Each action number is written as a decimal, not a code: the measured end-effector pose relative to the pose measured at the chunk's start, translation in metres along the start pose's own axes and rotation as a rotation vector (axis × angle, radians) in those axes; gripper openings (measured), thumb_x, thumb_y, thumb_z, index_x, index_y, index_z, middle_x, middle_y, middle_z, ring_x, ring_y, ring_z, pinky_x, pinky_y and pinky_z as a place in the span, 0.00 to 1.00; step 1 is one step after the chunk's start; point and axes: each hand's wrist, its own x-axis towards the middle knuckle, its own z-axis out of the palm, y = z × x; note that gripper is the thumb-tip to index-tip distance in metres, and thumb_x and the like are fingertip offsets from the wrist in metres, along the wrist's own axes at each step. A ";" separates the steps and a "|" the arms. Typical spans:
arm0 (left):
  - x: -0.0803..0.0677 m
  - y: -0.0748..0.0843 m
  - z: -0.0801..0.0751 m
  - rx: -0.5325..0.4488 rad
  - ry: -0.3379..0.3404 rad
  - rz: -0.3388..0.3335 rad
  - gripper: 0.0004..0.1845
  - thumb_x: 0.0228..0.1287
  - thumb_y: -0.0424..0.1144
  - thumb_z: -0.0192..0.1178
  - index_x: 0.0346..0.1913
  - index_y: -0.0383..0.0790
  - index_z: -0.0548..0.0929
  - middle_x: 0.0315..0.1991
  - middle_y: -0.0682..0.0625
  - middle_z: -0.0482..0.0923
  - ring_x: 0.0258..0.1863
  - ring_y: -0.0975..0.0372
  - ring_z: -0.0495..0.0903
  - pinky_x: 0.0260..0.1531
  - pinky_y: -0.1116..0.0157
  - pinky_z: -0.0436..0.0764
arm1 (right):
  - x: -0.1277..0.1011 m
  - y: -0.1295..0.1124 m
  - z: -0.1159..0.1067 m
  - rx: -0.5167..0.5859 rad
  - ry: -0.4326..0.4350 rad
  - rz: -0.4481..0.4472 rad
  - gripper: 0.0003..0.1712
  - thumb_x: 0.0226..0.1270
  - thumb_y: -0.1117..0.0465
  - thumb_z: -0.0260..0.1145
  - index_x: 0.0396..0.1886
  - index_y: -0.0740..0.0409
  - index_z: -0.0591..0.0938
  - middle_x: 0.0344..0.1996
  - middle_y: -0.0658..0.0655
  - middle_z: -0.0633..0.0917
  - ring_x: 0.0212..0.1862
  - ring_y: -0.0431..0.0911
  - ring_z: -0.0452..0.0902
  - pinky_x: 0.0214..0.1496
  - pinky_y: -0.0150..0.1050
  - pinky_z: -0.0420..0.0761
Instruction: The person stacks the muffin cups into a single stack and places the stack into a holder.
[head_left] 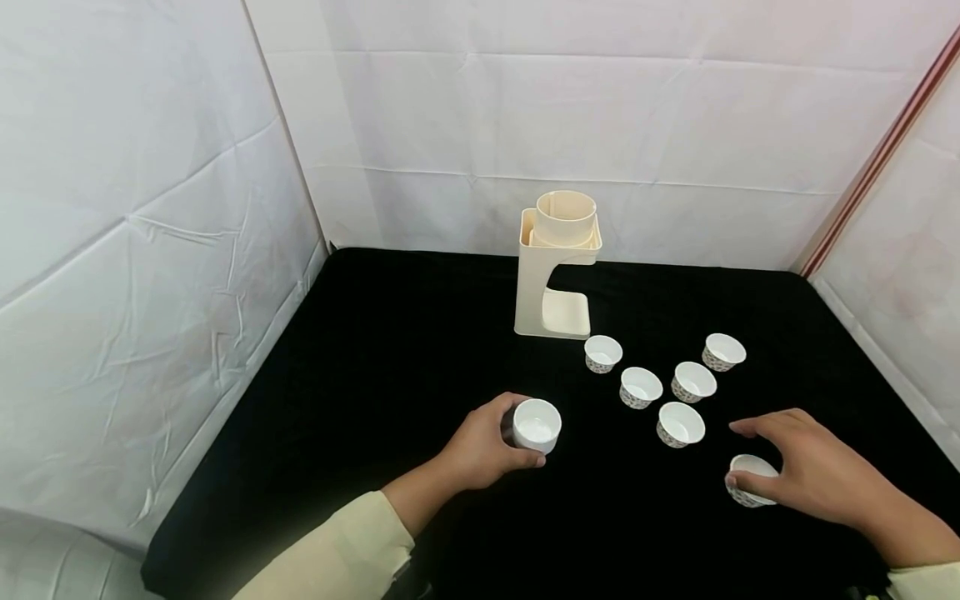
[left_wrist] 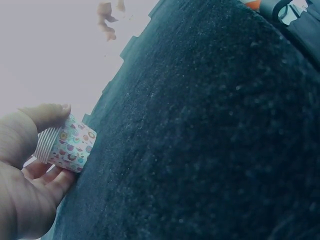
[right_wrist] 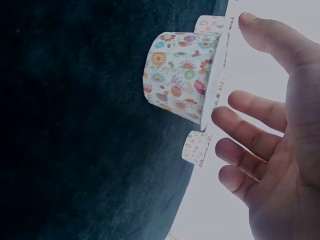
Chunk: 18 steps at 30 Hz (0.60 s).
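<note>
Head view: your left hand (head_left: 480, 446) is curled round a small patterned cup (head_left: 536, 425) on the black cloth (head_left: 375, 375), front of the cream stand (head_left: 557, 267). Your right hand (head_left: 813, 471) hovers spread-fingered over another cup (head_left: 750, 479), thumb at its rim, no clear grip; five more cups (head_left: 678, 387) sit between.

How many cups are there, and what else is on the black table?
Cups: 7, one in the left hand, one under the right hand, five loose
Cream stand: 1
Hands: 2
Total: 10 things on the black table
</note>
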 end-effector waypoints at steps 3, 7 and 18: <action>0.000 0.000 0.000 -0.001 0.000 0.005 0.39 0.51 0.40 0.82 0.65 0.40 0.74 0.57 0.48 0.79 0.56 0.55 0.80 0.59 0.54 0.79 | -0.003 0.001 0.001 0.006 -0.021 0.018 0.43 0.51 0.30 0.77 0.56 0.56 0.85 0.49 0.54 0.85 0.57 0.56 0.73 0.53 0.59 0.77; 0.000 -0.001 0.000 -0.004 0.004 0.008 0.39 0.50 0.40 0.82 0.65 0.40 0.75 0.57 0.48 0.80 0.55 0.56 0.80 0.59 0.54 0.79 | -0.004 0.001 0.001 0.001 -0.045 0.025 0.44 0.49 0.27 0.77 0.56 0.54 0.86 0.49 0.52 0.85 0.57 0.55 0.74 0.53 0.58 0.78; 0.000 -0.001 0.000 -0.005 0.002 0.002 0.39 0.51 0.40 0.82 0.65 0.41 0.75 0.57 0.49 0.80 0.55 0.56 0.80 0.59 0.54 0.79 | -0.010 0.006 0.006 -0.051 -0.073 0.006 0.45 0.38 0.32 0.83 0.52 0.54 0.87 0.46 0.50 0.87 0.52 0.55 0.78 0.47 0.55 0.81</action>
